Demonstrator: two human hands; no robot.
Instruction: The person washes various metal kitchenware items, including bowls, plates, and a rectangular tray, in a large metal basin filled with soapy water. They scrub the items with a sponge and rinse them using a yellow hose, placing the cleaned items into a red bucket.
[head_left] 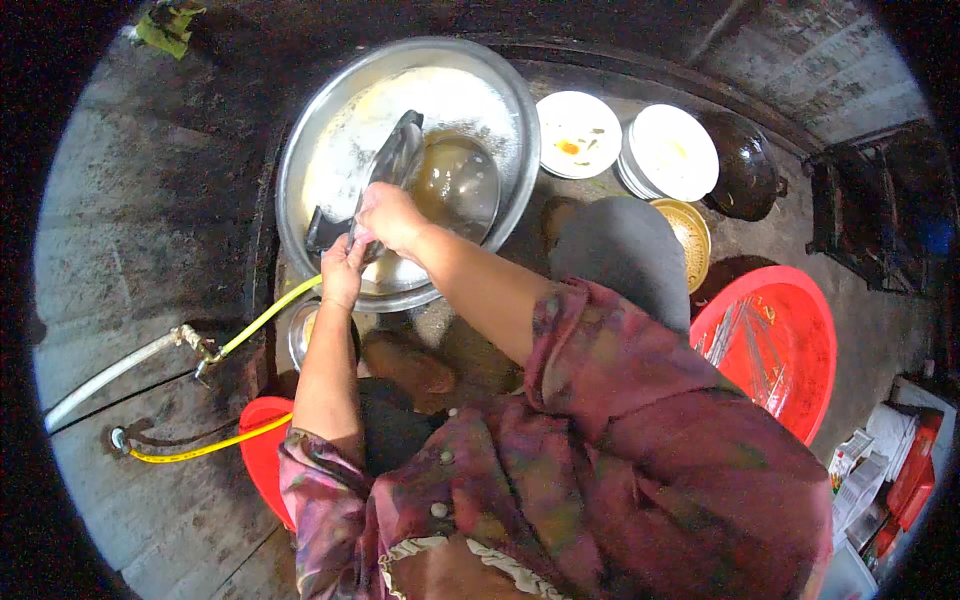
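A wide metal basin (515, 110) stands ahead of me with foamy, cloudy water in it. Over its left half, both my hands grip a dark, shiny piece (393, 158), tilted and seen nearly edge-on; its exact kind is unclear. My left hand (342, 275) is closed on its lower end, at the basin's near rim. Just above, my right hand (390, 215) closes round its near side, with some fingers hidden. A black part (322, 230) sticks out beside the left hand. A round, shiny vessel or lid (460, 185) lies in the water to the right.
Stacked white plates (672, 150) and food-stained plates (580, 135) sit right of the basin, near a dark wok (740, 165) and a yellowish colander (685, 240). A red tub (815, 340) holds thin sticks. Left are a yellow-green hose (270, 315), a tap (205, 360) and another red container (262, 450).
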